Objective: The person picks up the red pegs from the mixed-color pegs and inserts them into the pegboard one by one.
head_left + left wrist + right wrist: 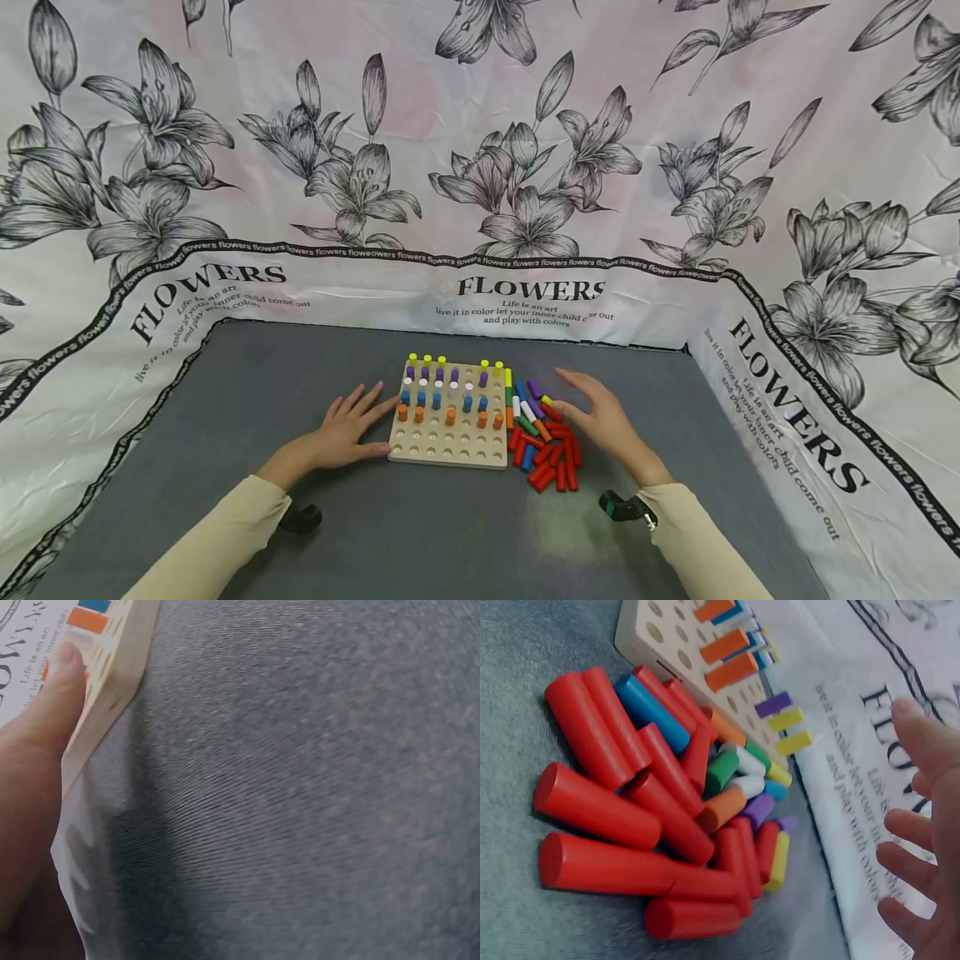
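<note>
A wooden pegboard (pixel 448 457) carries rows of yellow, purple, white, blue and orange pegs; its front rows of holes are bare. My left hand (pixel 339 435) lies at the board's left side, fingers spread, with the thumb at the near corner; the left wrist view shows this thumb (pixel 60 690) against the board's edge. Off the board's right side lies a pile of loose pegs, mostly red pegs (pixel 567 454). Over the right of that pile is my right hand (pixel 606 423), holding nothing, its thumb and fingers apart. The right wrist view shows these fingers (pixel 911 870) beyond the loose pegs.
A blue peg (pixel 652 712) lies among the red ones, with green, white, orange, purple and yellow pegs behind. The grey tabletop (pixel 420 542) ends at a flower-printed cloth (pixel 360 292) at the back and sides. Dark wrist straps (pixel 626 506) sit near the sleeves.
</note>
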Demonstrator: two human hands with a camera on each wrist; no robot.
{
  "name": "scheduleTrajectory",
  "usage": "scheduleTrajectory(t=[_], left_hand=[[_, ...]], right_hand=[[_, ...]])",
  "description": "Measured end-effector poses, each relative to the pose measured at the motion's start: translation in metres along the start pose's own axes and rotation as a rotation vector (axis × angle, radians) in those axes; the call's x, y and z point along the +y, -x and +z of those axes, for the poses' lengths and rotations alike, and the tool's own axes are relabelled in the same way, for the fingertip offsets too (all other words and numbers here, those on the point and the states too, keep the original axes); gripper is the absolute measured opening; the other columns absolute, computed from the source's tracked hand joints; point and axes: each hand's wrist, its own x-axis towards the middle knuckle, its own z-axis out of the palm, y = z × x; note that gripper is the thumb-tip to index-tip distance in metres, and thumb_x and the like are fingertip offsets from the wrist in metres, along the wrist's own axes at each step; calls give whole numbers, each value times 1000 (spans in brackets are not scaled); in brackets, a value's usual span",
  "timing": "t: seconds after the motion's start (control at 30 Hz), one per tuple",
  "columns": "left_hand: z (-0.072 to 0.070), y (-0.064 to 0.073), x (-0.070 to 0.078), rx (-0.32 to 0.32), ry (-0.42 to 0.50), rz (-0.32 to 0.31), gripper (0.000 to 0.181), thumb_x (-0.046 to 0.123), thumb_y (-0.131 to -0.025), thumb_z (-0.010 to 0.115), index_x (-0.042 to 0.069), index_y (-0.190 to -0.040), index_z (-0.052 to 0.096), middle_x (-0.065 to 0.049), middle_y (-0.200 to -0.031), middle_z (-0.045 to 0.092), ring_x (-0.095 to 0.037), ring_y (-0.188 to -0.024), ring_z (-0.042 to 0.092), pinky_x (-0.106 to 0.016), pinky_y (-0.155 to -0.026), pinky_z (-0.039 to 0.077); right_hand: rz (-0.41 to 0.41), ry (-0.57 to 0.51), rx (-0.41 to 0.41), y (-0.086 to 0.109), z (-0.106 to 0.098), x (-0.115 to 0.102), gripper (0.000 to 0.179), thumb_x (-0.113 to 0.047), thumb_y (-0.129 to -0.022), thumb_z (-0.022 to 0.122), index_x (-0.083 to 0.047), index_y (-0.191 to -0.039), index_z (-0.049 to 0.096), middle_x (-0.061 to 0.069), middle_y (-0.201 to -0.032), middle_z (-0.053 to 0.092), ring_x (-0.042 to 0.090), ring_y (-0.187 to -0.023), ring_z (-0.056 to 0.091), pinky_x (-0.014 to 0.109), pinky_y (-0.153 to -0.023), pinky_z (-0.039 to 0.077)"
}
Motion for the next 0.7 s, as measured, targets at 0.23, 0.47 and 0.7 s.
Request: scheduleTrajectory(t=[0.23, 0.47, 0.7], left_hand=[[6, 0, -2, 2, 1, -11, 78, 55, -92, 62, 27, -157, 29, -19, -167, 14, -50, -152, 9, -74, -114, 10], [10, 0, -4, 16, -35, -17, 79, 60, -90, 61, 29, -157, 30, -18, -166, 15, -50, -151, 12, -74, -114, 13], [9, -1, 0, 2, -31, -38, 79, 60, -90, 62, 26, -155, 34, -18, -166, 16, -50, -152, 11, -74, -114, 11]], right_hand=[[129, -152, 56, 9, 4, 18, 40, -20, -93, 71, -5, -129, 64, 12, -117, 71, 28, -107, 67, 40, -93, 55], [203, -173, 39, 16, 13, 32, 31, -24, -90, 74, -8, -116, 71, 9, -109, 74, 21, -97, 69, 22, -83, 55], [245, -177, -4, 21, 18, 39, 16, -19, -88, 75, -14, -103, 75, 8, -103, 76, 8, -88, 70, 21, -77, 54]])
